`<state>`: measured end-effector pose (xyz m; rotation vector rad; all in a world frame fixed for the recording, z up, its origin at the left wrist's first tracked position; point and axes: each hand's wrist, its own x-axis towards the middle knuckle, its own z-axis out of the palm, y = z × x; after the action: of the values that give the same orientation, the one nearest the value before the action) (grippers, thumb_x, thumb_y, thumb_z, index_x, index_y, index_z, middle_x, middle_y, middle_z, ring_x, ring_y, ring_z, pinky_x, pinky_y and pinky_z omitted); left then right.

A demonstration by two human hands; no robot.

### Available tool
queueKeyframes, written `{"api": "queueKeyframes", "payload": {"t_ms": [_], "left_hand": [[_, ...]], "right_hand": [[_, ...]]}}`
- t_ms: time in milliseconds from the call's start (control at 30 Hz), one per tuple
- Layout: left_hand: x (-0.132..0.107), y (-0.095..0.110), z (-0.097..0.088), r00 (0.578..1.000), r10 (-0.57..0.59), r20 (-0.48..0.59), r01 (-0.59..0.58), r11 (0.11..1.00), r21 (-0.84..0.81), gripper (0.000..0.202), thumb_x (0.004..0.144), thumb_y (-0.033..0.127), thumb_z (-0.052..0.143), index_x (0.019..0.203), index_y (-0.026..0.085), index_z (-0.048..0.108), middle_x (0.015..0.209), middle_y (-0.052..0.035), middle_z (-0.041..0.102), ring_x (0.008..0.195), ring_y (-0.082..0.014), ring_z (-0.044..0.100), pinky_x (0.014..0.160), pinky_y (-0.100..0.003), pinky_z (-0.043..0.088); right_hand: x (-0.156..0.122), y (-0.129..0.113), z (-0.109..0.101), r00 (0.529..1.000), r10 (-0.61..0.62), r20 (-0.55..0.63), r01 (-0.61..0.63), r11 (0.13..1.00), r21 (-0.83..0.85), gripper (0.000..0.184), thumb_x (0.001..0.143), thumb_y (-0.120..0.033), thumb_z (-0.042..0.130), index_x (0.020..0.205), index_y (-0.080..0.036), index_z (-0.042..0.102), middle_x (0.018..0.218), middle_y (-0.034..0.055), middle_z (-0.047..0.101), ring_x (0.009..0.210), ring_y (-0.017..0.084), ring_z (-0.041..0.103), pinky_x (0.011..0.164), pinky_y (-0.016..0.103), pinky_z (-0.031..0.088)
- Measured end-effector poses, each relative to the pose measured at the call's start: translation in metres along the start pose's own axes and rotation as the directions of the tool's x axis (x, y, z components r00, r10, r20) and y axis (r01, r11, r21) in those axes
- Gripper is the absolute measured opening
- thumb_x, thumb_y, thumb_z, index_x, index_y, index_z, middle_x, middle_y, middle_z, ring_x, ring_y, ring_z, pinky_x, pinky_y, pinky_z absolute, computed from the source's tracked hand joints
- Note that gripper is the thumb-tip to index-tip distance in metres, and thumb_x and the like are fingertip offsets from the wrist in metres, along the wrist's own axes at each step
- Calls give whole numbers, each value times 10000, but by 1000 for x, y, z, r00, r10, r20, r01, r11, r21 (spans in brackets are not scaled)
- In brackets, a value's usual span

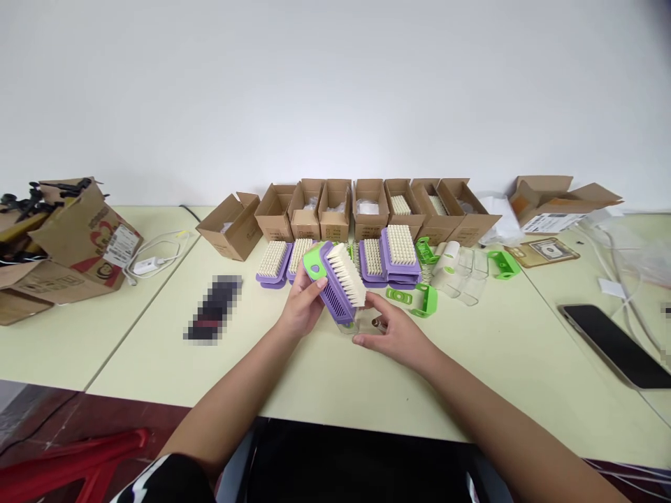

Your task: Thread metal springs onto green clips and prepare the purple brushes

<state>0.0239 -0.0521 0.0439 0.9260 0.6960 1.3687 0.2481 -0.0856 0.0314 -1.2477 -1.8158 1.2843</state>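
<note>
A purple and green scrub brush [335, 297] with cream bristles is tilted in front of me, its bristles facing right. My left hand [305, 300] is closed around its green upper end, with the thumb on the near side. My right hand [395, 333] curves around the lower end, index finger at the bristles and thumb by a clear plastic part [349, 327]. Something small and brown shows at the right hand's curled fingers; I cannot make it out. Behind the brush lie several similar purple brush heads [401, 246], bristles up, some of them stacked.
Several open cardboard boxes [335, 227] line the wall. To the right lie clear plastic containers [464, 276], green brackets [427, 300], a phone [618, 346] and cables. At left are a blurred dark item [214, 307], a white adapter [148, 265] and a large carton [89, 244].
</note>
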Motion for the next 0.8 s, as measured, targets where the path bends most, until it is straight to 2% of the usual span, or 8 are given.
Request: {"api": "queueKeyframes", "payload": {"t_ms": [100, 200, 333, 400, 667, 800], "left_hand": [[-2, 0, 5, 1000, 9, -13, -9, 999, -34, 685, 909, 422, 780, 1519, 381, 473, 1395, -33, 682, 1309, -234, 640, 1083, -386, 533], [0, -8, 0, 1000, -28, -13, 28, 999, -33, 638, 893, 473, 787, 1462, 333, 534, 1335, -51, 710, 1296, -252, 649, 1090, -426, 534], [4, -23, -12, 973, -185, 134, 174, 980, 92, 552, 743, 423, 927, 1192, 194, 703, 1156, -103, 776, 1147, -315, 721, 1069, -501, 531], [5, -27, -15, 954, -226, 197, 197, 968, 158, 508, 711, 376, 951, 1122, 169, 738, 1124, -115, 790, 1102, -327, 736, 1054, -510, 530], [4, -20, -8, 960, -199, 197, 181, 978, 104, 448, 744, 371, 929, 1104, 166, 759, 1126, -111, 797, 1127, -324, 736, 1065, -515, 535], [4, -20, -10, 967, -168, 192, 141, 979, 146, 459, 723, 376, 943, 1093, 175, 759, 1116, -100, 802, 1084, -313, 748, 1015, -494, 566]], "right_hand": [[2, 1, 4, 998, 25, -52, -27, 999, -35, 816, 797, -614, 832, 1492, -295, 547, 1419, 98, 637, 1248, 313, 627, 993, 462, 539], [3, 5, 3, 996, 19, -83, -23, 998, -51, 708, 816, -588, 820, 1418, -288, 600, 1316, 95, 688, 1159, 307, 666, 945, 461, 558], [4, 6, -3, 993, -15, -118, 8, 998, -62, 618, 835, -576, 806, 1343, -279, 618, 1297, 81, 696, 1077, 282, 682, 892, 433, 565], [4, 6, -5, 991, -38, -125, 31, 998, -56, 597, 841, -562, 803, 1336, -284, 619, 1299, 74, 696, 1067, 273, 680, 868, 416, 564], [4, 2, -12, 993, -64, -98, 66, 998, 16, 547, 854, -490, 795, 1332, -276, 636, 1247, 57, 706, 1042, 250, 664, 809, 362, 533], [3, -1, -11, 994, -65, -88, 68, 997, 29, 543, 862, -446, 784, 1355, -295, 613, 1288, 49, 696, 1047, 239, 657, 786, 341, 515]]}}
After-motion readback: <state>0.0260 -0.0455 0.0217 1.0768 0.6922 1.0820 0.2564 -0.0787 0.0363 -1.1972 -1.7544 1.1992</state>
